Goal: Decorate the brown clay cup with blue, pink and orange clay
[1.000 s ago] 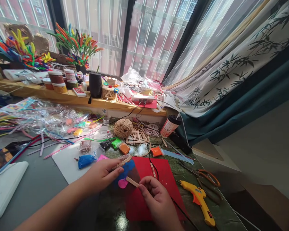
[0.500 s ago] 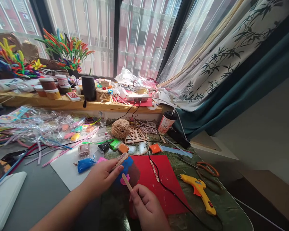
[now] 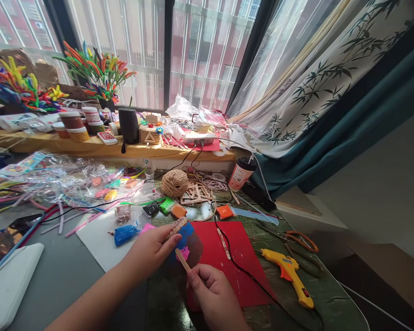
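My left hand pinches the upper left edge of a thin, rounded, brownish piece. Blue clay and a lump of pink clay lie on its face, and a tan, bumpy strip runs along the top by my fingers. The piece's lower part is too dark to make out. A wooden craft stick is gripped in my right hand, its tip at the pink clay; whether it touches, I cannot tell. Beneath and to the right is a red sheet.
Right of the sheet lie a yellow glue gun, its black cord crossing the sheet, and orange-handled pliers. Behind are a twine ball, loose craft sticks, a lidded paper cup and clay packets, including a blue one.
The view has shifted slightly, so most things sit a little further right. Both hands keep their holds; the stick's tip stays by the pink clay, and the held piece has tilted slightly.
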Action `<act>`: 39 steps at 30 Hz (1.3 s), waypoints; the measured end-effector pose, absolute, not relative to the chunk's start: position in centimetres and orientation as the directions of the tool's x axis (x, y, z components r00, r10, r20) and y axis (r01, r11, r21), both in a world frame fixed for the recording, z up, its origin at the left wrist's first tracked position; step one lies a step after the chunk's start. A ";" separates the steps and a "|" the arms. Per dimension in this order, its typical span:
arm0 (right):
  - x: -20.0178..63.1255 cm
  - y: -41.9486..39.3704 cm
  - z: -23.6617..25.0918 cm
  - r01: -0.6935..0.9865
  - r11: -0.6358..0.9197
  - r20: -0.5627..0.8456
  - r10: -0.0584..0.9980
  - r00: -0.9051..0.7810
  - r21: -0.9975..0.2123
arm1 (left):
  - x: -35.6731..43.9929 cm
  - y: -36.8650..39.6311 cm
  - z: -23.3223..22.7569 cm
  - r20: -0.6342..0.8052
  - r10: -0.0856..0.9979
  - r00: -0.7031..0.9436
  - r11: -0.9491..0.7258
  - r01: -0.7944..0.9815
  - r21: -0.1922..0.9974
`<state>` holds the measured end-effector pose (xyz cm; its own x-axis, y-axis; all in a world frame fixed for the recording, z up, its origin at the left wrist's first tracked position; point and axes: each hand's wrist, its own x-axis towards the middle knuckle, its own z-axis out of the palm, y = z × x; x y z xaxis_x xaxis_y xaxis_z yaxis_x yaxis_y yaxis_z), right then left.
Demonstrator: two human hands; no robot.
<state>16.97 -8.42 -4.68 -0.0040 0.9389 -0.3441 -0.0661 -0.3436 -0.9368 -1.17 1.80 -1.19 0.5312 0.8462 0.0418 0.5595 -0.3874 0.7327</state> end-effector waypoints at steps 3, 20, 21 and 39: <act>17.1 -8.4 -4.6 -0.034 -0.343 -0.342 0.939 -0.017 -0.939 | -1.1 1.9 -1.2 0.028 0.856 0.516 -0.364 0.564 0.741; 17.2 -8.8 -5.7 0.094 -0.251 -0.258 0.964 -0.072 -0.964 | -1.0 2.0 -1.0 -0.008 0.856 0.516 -0.339 0.574 0.746; 17.1 -8.8 -5.7 0.101 -0.242 -0.250 0.965 -0.074 -0.965 | -1.0 1.9 -1.0 -0.008 0.858 0.514 -0.338 0.576 0.744; 16.2 -9.8 -9.1 0.321 -0.043 -0.063 0.997 -0.051 -0.946 | -0.7 1.9 -1.0 -0.037 0.892 0.450 -0.278 0.611 0.741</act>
